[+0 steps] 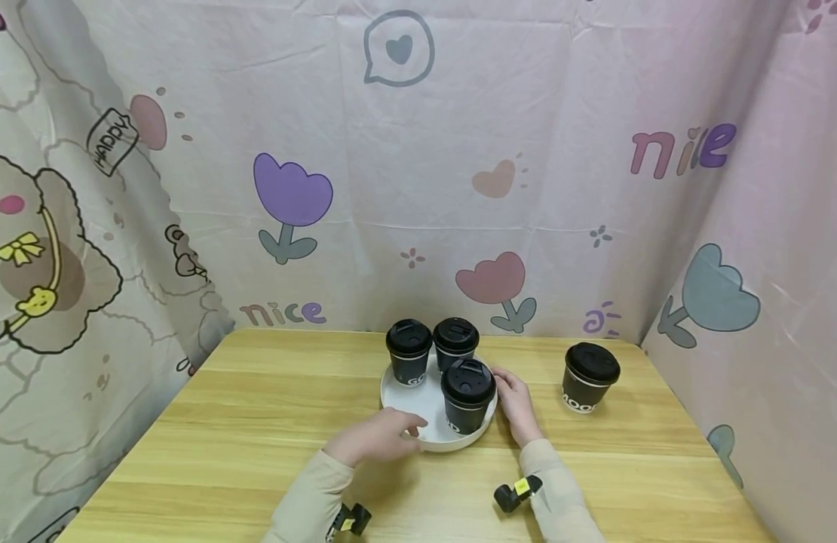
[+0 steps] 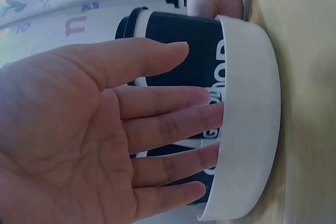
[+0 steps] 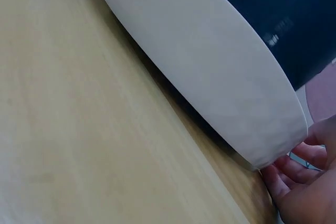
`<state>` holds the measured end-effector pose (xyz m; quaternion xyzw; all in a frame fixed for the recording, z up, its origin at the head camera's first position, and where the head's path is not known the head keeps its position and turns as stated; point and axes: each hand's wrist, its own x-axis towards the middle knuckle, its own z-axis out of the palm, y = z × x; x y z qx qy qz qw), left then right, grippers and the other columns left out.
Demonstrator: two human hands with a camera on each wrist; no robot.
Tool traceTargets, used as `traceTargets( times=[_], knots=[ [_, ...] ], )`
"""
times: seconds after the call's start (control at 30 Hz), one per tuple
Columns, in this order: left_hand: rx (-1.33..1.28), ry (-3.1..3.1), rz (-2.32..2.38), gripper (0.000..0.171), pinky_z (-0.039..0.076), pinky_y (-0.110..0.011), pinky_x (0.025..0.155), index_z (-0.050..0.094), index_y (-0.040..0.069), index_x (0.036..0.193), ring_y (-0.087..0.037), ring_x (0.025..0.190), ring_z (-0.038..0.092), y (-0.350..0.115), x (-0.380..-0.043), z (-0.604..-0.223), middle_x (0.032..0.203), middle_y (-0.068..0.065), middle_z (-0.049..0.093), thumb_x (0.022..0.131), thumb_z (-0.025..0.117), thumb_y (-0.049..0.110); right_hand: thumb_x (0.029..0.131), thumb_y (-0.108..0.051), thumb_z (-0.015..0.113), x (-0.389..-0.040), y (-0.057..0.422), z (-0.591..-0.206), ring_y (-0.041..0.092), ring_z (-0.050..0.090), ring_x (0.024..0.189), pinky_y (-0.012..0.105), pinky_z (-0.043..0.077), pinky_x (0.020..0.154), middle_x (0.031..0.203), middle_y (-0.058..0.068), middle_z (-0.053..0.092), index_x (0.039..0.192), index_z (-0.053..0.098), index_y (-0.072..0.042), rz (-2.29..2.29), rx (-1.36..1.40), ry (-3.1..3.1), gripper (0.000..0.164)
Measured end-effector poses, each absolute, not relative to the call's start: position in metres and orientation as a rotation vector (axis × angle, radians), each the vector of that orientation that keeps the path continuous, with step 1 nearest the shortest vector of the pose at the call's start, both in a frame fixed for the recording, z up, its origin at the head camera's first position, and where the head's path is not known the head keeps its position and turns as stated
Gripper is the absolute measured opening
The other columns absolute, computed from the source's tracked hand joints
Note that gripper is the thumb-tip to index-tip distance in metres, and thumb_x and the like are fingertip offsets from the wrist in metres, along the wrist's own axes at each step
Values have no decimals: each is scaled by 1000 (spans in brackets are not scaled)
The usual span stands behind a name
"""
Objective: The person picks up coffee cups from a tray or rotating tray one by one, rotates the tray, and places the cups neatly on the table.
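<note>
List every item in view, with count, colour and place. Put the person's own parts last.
Lidded cups: four, black with white lettering; three on the tray, one on the table to its right.
Tray: one, white, round, mid-table.
Table: one, light wood, under everything.
Printed cloth: number of sheets unclear, pale with coloured drawings, behind and beside the table.
Wrist cameras: two, black with yellow labels, one at each wrist.
Sleeves: two, beige, one per arm.
Left hand: one, bare, fingers extended at the tray's front-left rim.
Right hand: one, bare, fingers curled at the tray's right edge.
</note>
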<state>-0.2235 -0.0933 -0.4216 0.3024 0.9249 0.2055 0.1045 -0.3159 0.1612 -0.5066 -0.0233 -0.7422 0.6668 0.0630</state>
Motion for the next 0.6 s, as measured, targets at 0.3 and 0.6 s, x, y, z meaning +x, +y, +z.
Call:
traceTargets(
  times=[0.3, 0.6],
  knots=[
    [889, 2702, 685, 42, 54, -36, 92, 61, 0, 127, -25, 102, 67, -99, -227, -419, 106, -11, 73, 89, 62, 17, 101, -19, 46, -315, 162, -508, 34, 47, 131, 47, 35, 115, 136, 25, 56, 129, 56, 7, 1976, -71, -2251, 40],
    [868, 2691, 924, 45, 52, -52, 95, 54, -2, 134, -35, 108, 63, -113, -231, -406, 117, -21, 67, 95, 60, 19, 100, -13, 48, -318, 163, -508, 29, 52, 124, 28, 42, 100, 131, 25, 59, 125, 59, 9, 1987, -80, -2245, 35]
  ],
)
